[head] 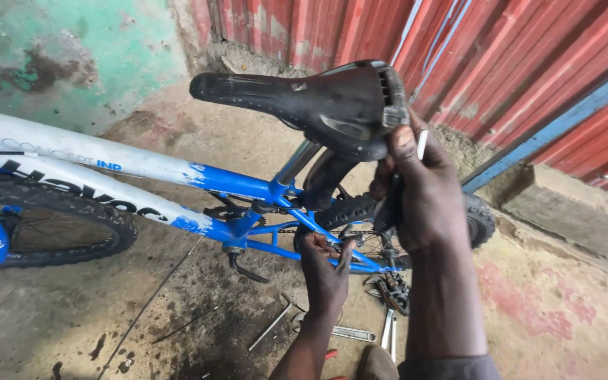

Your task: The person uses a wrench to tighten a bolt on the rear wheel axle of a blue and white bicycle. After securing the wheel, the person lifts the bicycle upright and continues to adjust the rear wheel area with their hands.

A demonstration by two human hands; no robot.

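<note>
Both hands grip the bicycle: right hand (416,186) closed on the rear of the black saddle (318,102) at two o'clock, left hand (326,271) curled around the blue frame (248,186) by the rear wheel (350,211), a stiff, heavy machine best held there.

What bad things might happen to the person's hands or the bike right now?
1. The left hand is down by the rear wheel and the chain area; if the wheel turned, fingers might get pinched.
2. The right hand alone grips the back of the saddle; if it slipped, the bike might tip.
3. Loose tools lie on the ground right under the hands, so a foot or the bike could catch on them.
</note>
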